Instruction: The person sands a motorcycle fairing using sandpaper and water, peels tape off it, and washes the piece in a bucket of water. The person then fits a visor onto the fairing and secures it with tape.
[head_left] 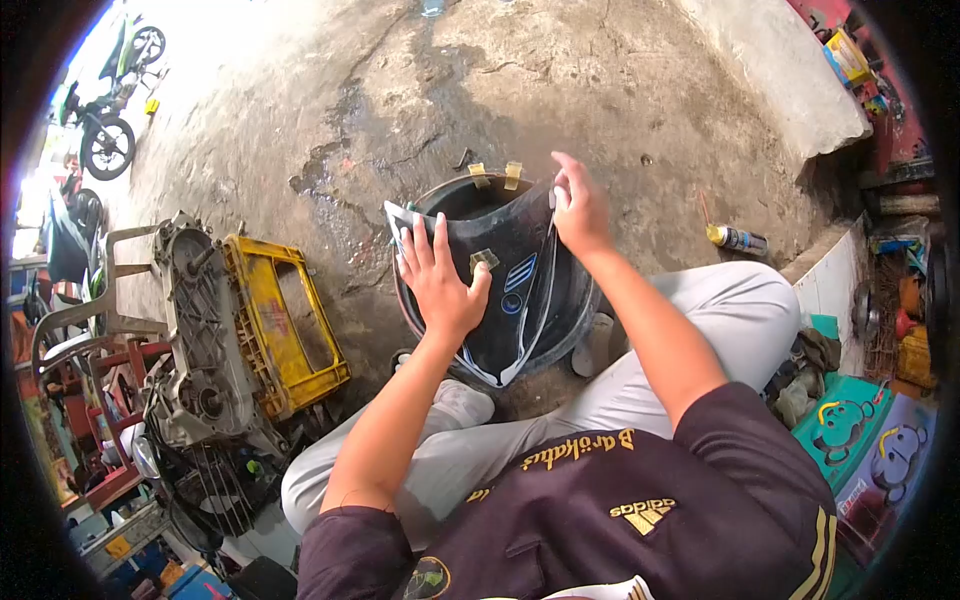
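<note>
A black pointed panel (500, 315) with pale edges and a blue striped logo lies across a round black tub (575, 325) between the person's legs. My left hand (440, 285) rests on the panel's left side with its fingers spread, its thumb by a piece of yellowish tape (484, 259). At the panel's upper right corner is my right hand (580, 205), its index finger raised and its thumb near the edge; whether it pinches anything there is not clear. Two more tape pieces (513, 175) stick to the tub's far rim.
On the left stand a yellow crate (285, 325), a metal engine casing (200, 330) and a chair frame (110, 270). A spray can (737, 240) lies on the concrete floor to the right. Motorcycles (108, 145) are at the upper left, a concrete ledge (790, 80) at the upper right.
</note>
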